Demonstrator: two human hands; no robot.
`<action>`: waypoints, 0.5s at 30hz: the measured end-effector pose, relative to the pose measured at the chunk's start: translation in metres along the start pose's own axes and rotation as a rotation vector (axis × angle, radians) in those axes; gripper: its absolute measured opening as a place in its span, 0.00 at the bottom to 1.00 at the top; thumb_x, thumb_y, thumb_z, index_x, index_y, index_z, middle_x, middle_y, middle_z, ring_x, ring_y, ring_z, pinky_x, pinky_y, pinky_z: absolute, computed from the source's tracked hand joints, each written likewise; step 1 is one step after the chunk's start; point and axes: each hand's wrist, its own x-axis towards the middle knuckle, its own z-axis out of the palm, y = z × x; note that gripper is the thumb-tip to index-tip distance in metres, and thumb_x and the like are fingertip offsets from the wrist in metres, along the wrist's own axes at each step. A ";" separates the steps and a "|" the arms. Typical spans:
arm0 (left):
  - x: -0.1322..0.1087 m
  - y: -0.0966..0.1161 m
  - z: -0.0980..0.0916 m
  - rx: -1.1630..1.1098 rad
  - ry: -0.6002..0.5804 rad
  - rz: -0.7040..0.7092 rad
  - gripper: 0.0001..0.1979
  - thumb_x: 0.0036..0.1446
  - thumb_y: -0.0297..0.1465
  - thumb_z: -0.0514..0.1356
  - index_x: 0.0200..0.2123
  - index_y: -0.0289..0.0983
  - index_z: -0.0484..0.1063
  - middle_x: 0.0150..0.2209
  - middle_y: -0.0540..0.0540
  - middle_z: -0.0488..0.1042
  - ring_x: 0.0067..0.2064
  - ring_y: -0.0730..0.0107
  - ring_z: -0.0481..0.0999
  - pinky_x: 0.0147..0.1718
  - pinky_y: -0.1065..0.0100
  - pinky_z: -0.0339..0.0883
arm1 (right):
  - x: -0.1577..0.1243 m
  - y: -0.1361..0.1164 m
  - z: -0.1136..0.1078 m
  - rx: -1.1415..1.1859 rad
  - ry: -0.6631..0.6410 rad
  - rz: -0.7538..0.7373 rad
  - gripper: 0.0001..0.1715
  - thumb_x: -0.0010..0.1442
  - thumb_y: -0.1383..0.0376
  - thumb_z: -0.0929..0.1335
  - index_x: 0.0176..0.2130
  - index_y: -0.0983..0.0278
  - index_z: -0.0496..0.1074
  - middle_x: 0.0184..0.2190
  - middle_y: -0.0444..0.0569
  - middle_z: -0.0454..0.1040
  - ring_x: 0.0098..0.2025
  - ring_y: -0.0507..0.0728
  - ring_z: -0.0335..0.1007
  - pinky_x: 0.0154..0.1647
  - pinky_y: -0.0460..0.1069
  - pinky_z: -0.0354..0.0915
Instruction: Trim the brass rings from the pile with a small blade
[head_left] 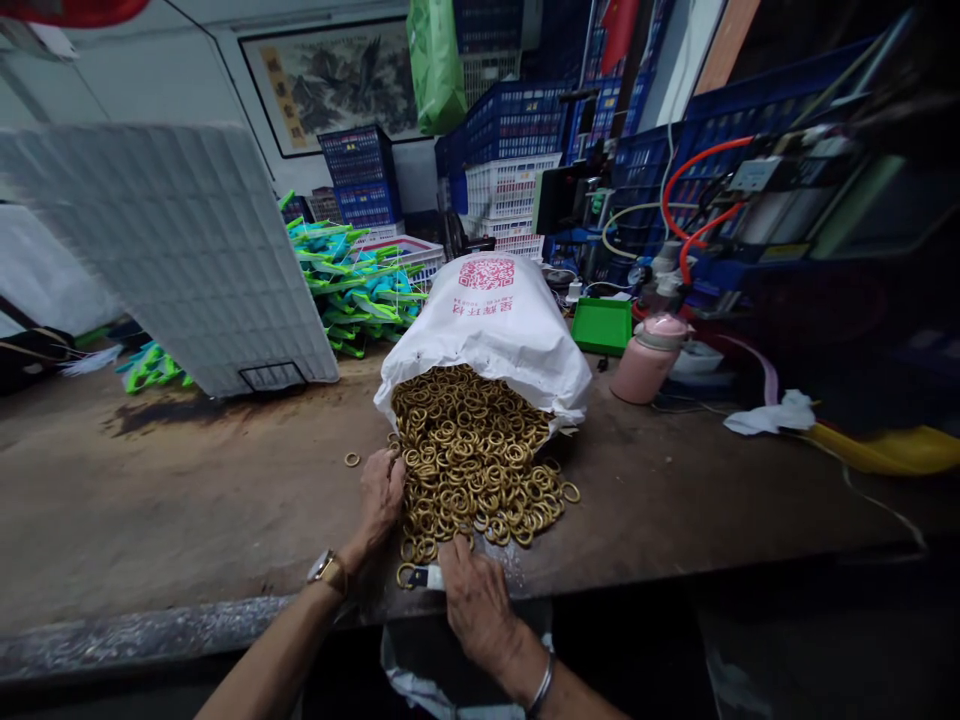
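Observation:
A white woven sack [495, 325] lies on its side on the brown workbench [150, 500], spilling a heap of brass rings [472, 460] toward me. My left hand [381, 495], a watch on its wrist, rests against the left edge of the heap with fingers curled into the rings. At the bench's front edge my right hand [474, 600] lies palm down, its fingers closed over a small white and dark piece [427, 577] with a brass ring on its end. One loose ring [352, 459] lies alone left of the heap.
A grey gridded tray [180, 250] leans at the back left beside a pile of green and blue plastic parts [352, 285]. A green tray [602, 325], a pink bottle [649, 358], a white rag [772, 413], hoses and machinery fill the right. Blue and white crates stack behind.

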 end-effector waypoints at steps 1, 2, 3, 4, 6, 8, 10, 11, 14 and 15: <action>-0.007 0.002 -0.003 -0.011 0.028 -0.005 0.14 0.58 0.34 0.44 0.36 0.36 0.67 0.37 0.43 0.70 0.41 0.65 0.68 0.44 0.61 0.62 | 0.000 0.001 0.000 0.004 -0.007 -0.005 0.21 0.46 0.81 0.60 0.39 0.62 0.59 0.34 0.48 0.66 0.32 0.56 0.60 0.31 0.50 0.54; -0.015 0.005 -0.006 -0.023 0.055 -0.010 0.14 0.58 0.34 0.45 0.38 0.36 0.67 0.38 0.43 0.70 0.43 0.65 0.67 0.45 0.60 0.61 | 0.000 0.002 -0.001 0.003 -0.016 -0.001 0.20 0.46 0.80 0.60 0.38 0.62 0.59 0.33 0.48 0.66 0.32 0.56 0.60 0.30 0.50 0.54; -0.024 0.007 -0.009 -0.041 0.072 -0.009 0.13 0.58 0.34 0.46 0.39 0.36 0.66 0.40 0.42 0.70 0.44 0.64 0.67 0.46 0.60 0.61 | 0.000 0.003 -0.001 0.000 -0.026 0.008 0.20 0.46 0.81 0.59 0.38 0.62 0.59 0.33 0.48 0.66 0.31 0.56 0.60 0.30 0.50 0.53; -0.035 0.009 -0.011 -0.080 0.109 -0.010 0.12 0.57 0.34 0.47 0.39 0.37 0.67 0.39 0.43 0.70 0.44 0.64 0.68 0.46 0.60 0.62 | 0.000 0.003 -0.001 -0.006 -0.035 0.018 0.20 0.46 0.81 0.59 0.37 0.62 0.59 0.32 0.48 0.66 0.31 0.56 0.60 0.29 0.50 0.53; -0.057 0.013 -0.015 -0.146 0.135 -0.002 0.10 0.56 0.33 0.49 0.39 0.38 0.67 0.39 0.43 0.70 0.44 0.64 0.69 0.45 0.61 0.64 | 0.000 0.004 -0.003 -0.016 -0.044 0.021 0.20 0.47 0.81 0.59 0.37 0.62 0.59 0.32 0.48 0.66 0.30 0.56 0.60 0.29 0.49 0.53; -0.079 0.017 -0.017 -0.167 0.151 0.019 0.09 0.55 0.33 0.51 0.38 0.38 0.68 0.39 0.44 0.71 0.43 0.64 0.70 0.45 0.60 0.65 | 0.000 0.003 -0.007 -0.016 -0.042 -0.006 0.20 0.46 0.81 0.59 0.37 0.62 0.59 0.33 0.48 0.66 0.31 0.56 0.60 0.29 0.49 0.54; -0.100 0.017 -0.018 -0.160 0.160 0.042 0.09 0.54 0.32 0.53 0.38 0.39 0.68 0.39 0.43 0.72 0.43 0.63 0.71 0.44 0.60 0.66 | -0.001 0.002 -0.010 -0.020 -0.038 -0.029 0.20 0.46 0.81 0.59 0.37 0.62 0.58 0.33 0.48 0.67 0.32 0.56 0.61 0.30 0.49 0.55; -0.110 0.016 -0.018 -0.146 0.164 0.061 0.09 0.54 0.32 0.54 0.38 0.39 0.68 0.39 0.43 0.72 0.43 0.63 0.71 0.44 0.60 0.67 | -0.001 0.001 -0.011 -0.026 -0.032 -0.033 0.21 0.45 0.81 0.59 0.37 0.62 0.58 0.33 0.48 0.67 0.32 0.56 0.62 0.30 0.49 0.55; -0.129 0.005 -0.013 -0.071 0.187 0.119 0.09 0.52 0.31 0.55 0.38 0.41 0.70 0.39 0.43 0.74 0.43 0.62 0.72 0.41 0.61 0.69 | -0.002 0.001 -0.009 -0.068 0.021 -0.024 0.21 0.44 0.82 0.59 0.35 0.60 0.58 0.30 0.45 0.67 0.29 0.55 0.63 0.27 0.48 0.55; -0.132 -0.001 -0.011 -0.046 0.187 0.149 0.09 0.52 0.32 0.56 0.37 0.42 0.71 0.38 0.44 0.75 0.42 0.62 0.73 0.40 0.61 0.70 | -0.002 0.002 -0.005 -0.090 0.052 -0.031 0.21 0.43 0.82 0.60 0.34 0.60 0.58 0.30 0.44 0.68 0.27 0.55 0.64 0.26 0.48 0.55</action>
